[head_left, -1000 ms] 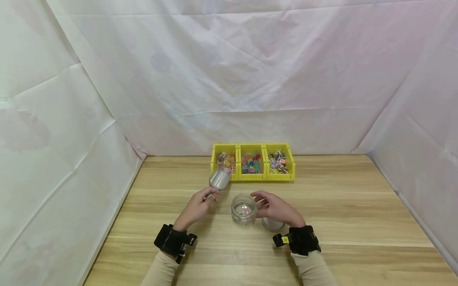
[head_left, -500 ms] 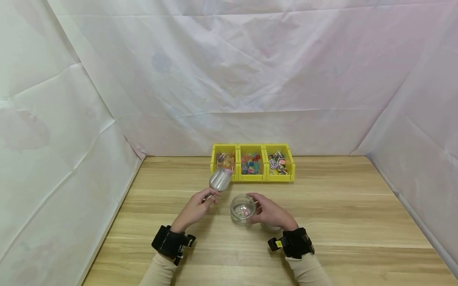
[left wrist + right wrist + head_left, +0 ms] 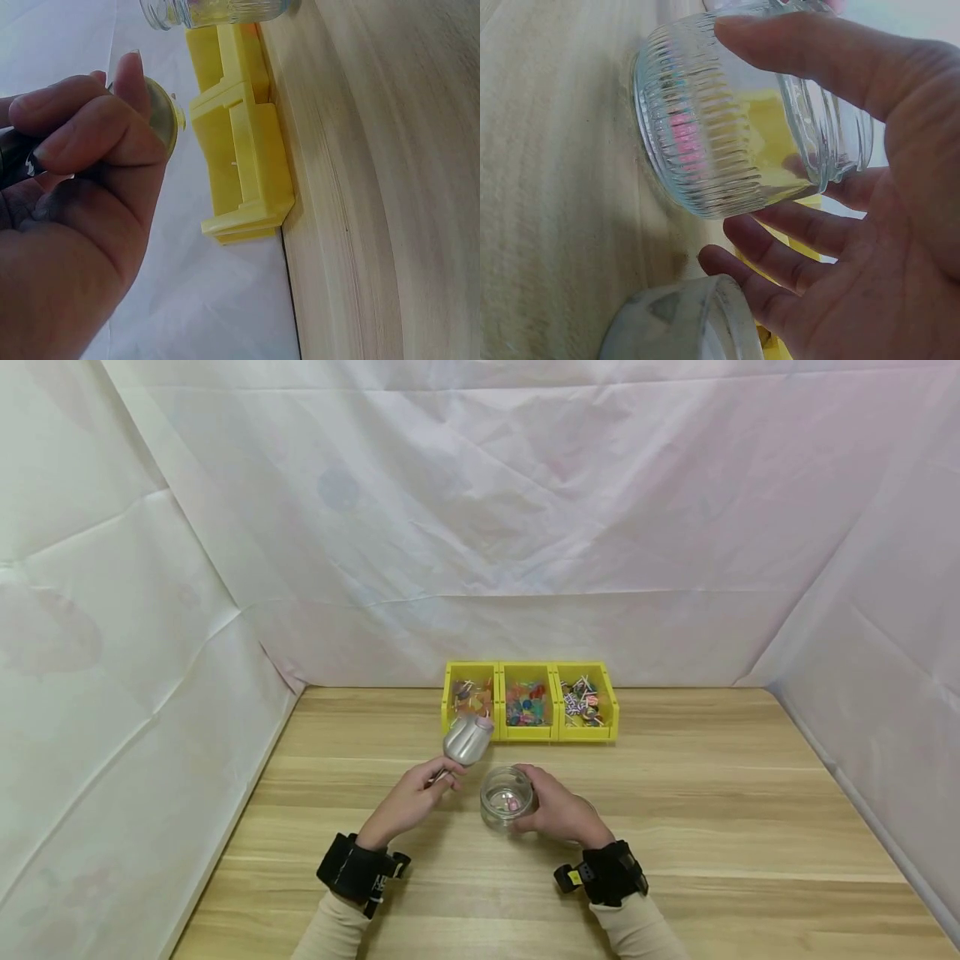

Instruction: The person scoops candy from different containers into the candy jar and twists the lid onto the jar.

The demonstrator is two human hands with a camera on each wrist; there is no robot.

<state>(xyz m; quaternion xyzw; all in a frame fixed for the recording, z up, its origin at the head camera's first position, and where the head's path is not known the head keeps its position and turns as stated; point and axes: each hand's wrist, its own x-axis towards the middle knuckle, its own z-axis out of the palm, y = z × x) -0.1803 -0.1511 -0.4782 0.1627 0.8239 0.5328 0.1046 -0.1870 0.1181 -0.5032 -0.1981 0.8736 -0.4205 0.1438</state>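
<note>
My left hand (image 3: 408, 799) grips the handle of a metal scoop (image 3: 467, 743), raised just in front of the left yellow bin. A small pink piece (image 3: 485, 724) shows at the scoop's tip. My right hand (image 3: 558, 808) holds a clear glass jar (image 3: 493, 818) from its right side, with the thumb on the near side and fingers around the far side. The ribbed jar (image 3: 705, 165) stands upright and uncapped on the table, with a few pink and coloured pieces at its bottom. A round lid (image 3: 660, 326) lies beside the jar, mostly hidden under my right hand in the head view.
Three joined yellow bins (image 3: 527, 734) stand at the back of the wooden table (image 3: 720, 793). The left and middle ones hold colourful candies (image 3: 527, 703), the right one lollipops (image 3: 583, 700). White cloth (image 3: 480, 527) walls in the back and sides.
My right hand has moved left and closed around the jar, which has shifted slightly left. The lid has become covered by that hand. The scoop has moved slightly right.
</note>
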